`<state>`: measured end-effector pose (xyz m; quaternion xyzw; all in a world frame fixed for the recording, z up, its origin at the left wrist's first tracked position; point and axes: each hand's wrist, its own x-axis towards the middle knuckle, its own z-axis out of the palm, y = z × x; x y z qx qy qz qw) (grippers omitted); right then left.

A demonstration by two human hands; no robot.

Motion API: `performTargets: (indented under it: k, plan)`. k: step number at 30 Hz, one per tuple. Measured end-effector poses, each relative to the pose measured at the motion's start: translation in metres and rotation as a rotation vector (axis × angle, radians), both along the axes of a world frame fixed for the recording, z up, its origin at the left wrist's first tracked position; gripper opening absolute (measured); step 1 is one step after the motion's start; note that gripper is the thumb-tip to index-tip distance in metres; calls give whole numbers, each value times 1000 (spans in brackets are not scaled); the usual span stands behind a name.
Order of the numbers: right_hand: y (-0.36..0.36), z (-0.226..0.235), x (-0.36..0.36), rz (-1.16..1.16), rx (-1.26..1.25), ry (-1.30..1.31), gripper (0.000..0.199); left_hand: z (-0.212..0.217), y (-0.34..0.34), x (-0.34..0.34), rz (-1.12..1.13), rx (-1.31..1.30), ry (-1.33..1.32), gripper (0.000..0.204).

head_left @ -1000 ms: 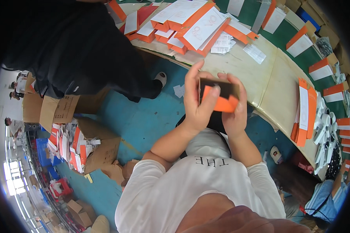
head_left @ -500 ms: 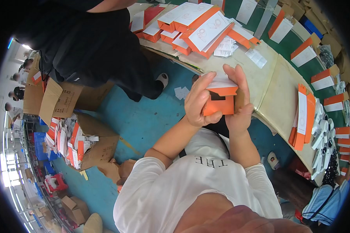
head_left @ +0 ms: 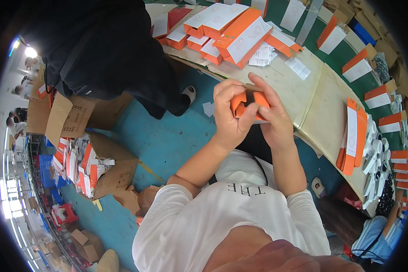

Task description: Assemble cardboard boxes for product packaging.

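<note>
An orange and white carton point(head_left: 260, 99) is between my two hands, its end turned up with orange flaps around a dark opening. My left hand point(head_left: 229, 109) wraps the left side, fingers curled over the far edge and thumb at the flaps. On the other side, my right hand point(head_left: 276, 119) grips the carton with its thumb pressed at the open end. Beyond my hands, a stack of similar orange and white cartons point(head_left: 222, 20) lies on the pale tabletop point(head_left: 319, 99). Printed paper sheets point(head_left: 298, 68) rest beside that stack.
On the right, flattened orange cartons point(head_left: 357, 136) lie beside a row of white devices point(head_left: 375, 167). Cartons stand spaced along a green belt point(head_left: 319, 59). At left, a cardboard box point(head_left: 118, 170) holds orange and white packaging. Someone in dark clothes point(head_left: 109, 59) stands across from me.
The carton in my hands has tilted, and its end flaps have shifted inward around the opening. Cartons on the belt have moved slightly toward the lower right. The stack's top carton has turned over slightly.
</note>
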<state>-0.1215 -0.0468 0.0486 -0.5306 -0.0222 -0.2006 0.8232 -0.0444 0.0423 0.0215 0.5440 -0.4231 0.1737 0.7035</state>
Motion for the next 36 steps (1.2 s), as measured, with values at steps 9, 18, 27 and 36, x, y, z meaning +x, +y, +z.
performTargets:
  k: [9,18,27,36]
  plan:
    - [-11,-29,-3,-101,147,-155,25,-3,2,-5,-64,57,-192,39]
    - [-1,-14,-1,-113,-94,-62,35,1,8,-1,11,226,-199,26]
    - [-10,-13,5,-141,-107,-6,46,-1,-1,-1,-66,205,18,41]
    - [-68,-7,13,166,-226,129,68,0,26,39,-199,148,123,42]
